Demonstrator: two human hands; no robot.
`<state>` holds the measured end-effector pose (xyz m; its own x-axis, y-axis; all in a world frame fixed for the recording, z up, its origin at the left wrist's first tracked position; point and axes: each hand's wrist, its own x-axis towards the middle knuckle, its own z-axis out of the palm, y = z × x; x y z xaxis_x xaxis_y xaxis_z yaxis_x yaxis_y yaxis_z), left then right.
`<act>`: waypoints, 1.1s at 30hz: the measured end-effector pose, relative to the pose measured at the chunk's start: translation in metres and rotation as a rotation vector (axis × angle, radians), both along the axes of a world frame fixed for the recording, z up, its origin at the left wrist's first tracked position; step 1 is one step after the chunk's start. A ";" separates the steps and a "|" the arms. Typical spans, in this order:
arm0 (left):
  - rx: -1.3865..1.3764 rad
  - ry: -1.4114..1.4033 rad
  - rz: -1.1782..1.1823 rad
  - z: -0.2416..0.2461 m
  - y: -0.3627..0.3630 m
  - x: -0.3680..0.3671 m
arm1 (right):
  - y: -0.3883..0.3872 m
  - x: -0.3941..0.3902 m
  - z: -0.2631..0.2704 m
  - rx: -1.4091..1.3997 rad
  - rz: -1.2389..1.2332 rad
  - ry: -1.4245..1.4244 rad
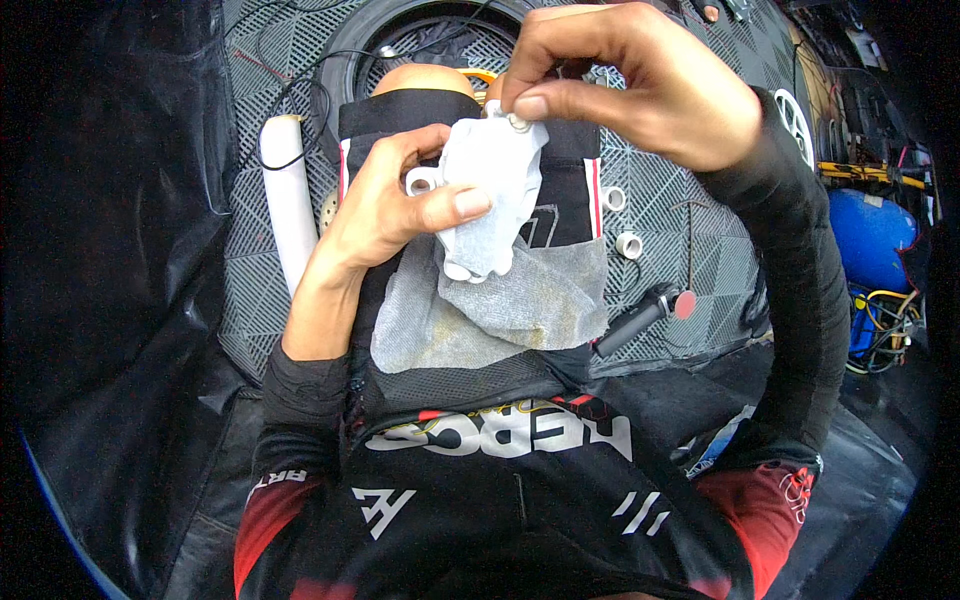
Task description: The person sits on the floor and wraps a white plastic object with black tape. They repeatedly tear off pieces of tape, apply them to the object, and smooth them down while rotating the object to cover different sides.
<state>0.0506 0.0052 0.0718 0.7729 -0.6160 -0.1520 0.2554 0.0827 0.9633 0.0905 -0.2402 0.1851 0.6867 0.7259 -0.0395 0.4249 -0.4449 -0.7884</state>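
My left hand (401, 199) holds a pale grey metal casting (491, 187), with its thumb across the face and its fingers behind the left side. A round lug with a hole sticks out beside those fingers. At the upper right corner of the casting, the thumb and forefinger of my right hand (600, 90) pinch a small pale fitting (517, 122); its exact kind is unclear. Beneath the casting, a stained grey cloth (495, 315) lies over my lap.
A tyre (341, 82) lies on the grey grid floor beyond my knees, crossed by a black cable. White cylindrical part (289, 195) at left. Two white rings (629, 245), a small black power tool with a red disc (637, 322) and a thin metal rod (691, 247) at right.
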 end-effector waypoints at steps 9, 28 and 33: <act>0.047 -0.033 -0.063 0.001 -0.002 0.001 | 0.004 -0.003 0.036 -0.181 -0.009 0.195; 0.063 -0.067 -0.049 0.002 0.006 -0.001 | 0.006 -0.012 -0.008 -0.045 0.148 -0.489; 0.163 -0.010 -0.135 -0.003 0.008 0.003 | 0.002 -0.013 -0.010 -0.160 0.206 -0.632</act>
<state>0.0538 0.0131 0.0693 0.6870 -0.6821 -0.2507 0.2442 -0.1083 0.9637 0.0773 -0.2383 0.1746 0.4617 0.8628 0.2059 0.8705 -0.3960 -0.2923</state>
